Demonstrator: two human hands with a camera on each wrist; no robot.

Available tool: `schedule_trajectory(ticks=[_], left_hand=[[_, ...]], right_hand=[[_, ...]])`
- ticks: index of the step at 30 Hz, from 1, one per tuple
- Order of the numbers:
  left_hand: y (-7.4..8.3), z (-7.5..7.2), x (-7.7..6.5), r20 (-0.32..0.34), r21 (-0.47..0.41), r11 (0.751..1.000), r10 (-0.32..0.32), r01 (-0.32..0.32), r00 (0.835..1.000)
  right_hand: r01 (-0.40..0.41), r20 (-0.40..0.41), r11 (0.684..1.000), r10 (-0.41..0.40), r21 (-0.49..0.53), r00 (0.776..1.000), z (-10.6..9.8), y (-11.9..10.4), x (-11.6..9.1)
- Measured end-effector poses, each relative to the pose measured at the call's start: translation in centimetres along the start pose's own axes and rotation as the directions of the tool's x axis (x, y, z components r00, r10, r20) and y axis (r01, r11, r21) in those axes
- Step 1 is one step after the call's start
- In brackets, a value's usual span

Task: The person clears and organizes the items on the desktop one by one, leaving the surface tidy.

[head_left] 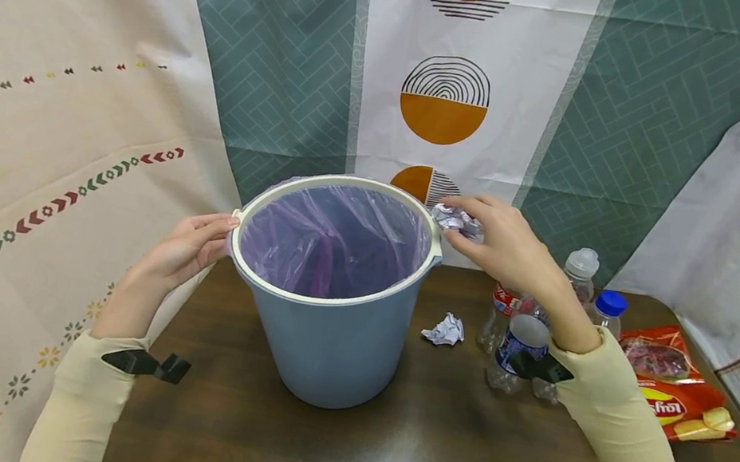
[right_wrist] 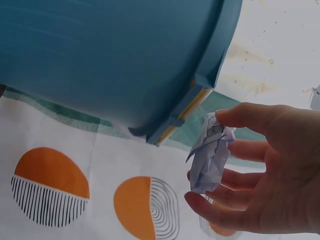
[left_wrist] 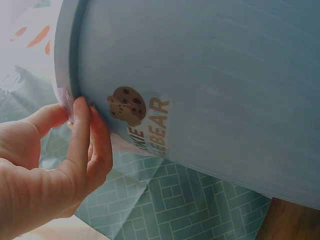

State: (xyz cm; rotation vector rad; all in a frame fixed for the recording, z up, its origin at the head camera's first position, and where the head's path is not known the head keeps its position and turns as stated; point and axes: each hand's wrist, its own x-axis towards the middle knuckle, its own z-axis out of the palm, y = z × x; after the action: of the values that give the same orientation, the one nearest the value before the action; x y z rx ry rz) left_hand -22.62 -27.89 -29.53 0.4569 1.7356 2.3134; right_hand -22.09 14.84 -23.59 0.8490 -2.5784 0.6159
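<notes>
A blue trash bin (head_left: 337, 347) with a cream rim stands upright on the table, lined with a thin translucent pinkish-purple bag (head_left: 266, 247). My left hand (head_left: 188, 251) pinches the rim on its left side, thumb and fingers on either side of the edge. In the left wrist view, a bit of the bag shows between those fingers. My right hand (head_left: 502, 240) holds a crumpled paper ball (right_wrist: 210, 155) in its fingertips, just outside the bin's right rim. A second crumpled paper ball (head_left: 445, 329) lies on the table to the right of the bin.
Several clear plastic bottles, one with a blue cap (head_left: 611, 303), stand at the right, partly behind my right forearm. Beyond them lies a red Lay's chip bag (head_left: 684, 406). Patterned cloth (head_left: 276, 46) hangs behind the brown table (head_left: 221, 434).
</notes>
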Motion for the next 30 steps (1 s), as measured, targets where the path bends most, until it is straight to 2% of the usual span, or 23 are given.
schedule_trajectory(ticks=[13, 22, 30], left_hand=[[0.0, -0.1, 0.1, -0.008, 0.013, 1.000, -0.008, 0.009, 1.000], [0.0, -0.1, 0.1, -0.007, -0.018, 1.000, -0.014, 0.014, 1.000], [0.1, -0.1, 0.0, -0.025, 0.010, 1.000, -0.020, 0.020, 0.999]], right_hand=[[0.090, -0.010, 0.996, -0.090, 0.027, 0.996, 0.4, -1.5, 1.2], [0.089, -0.008, 0.996, -0.089, 0.032, 0.996, 1.0, -1.9, 1.7], [0.162, 0.002, 0.983, -0.163, 0.087, 0.987, 1.6, -2.4, 2.1]])
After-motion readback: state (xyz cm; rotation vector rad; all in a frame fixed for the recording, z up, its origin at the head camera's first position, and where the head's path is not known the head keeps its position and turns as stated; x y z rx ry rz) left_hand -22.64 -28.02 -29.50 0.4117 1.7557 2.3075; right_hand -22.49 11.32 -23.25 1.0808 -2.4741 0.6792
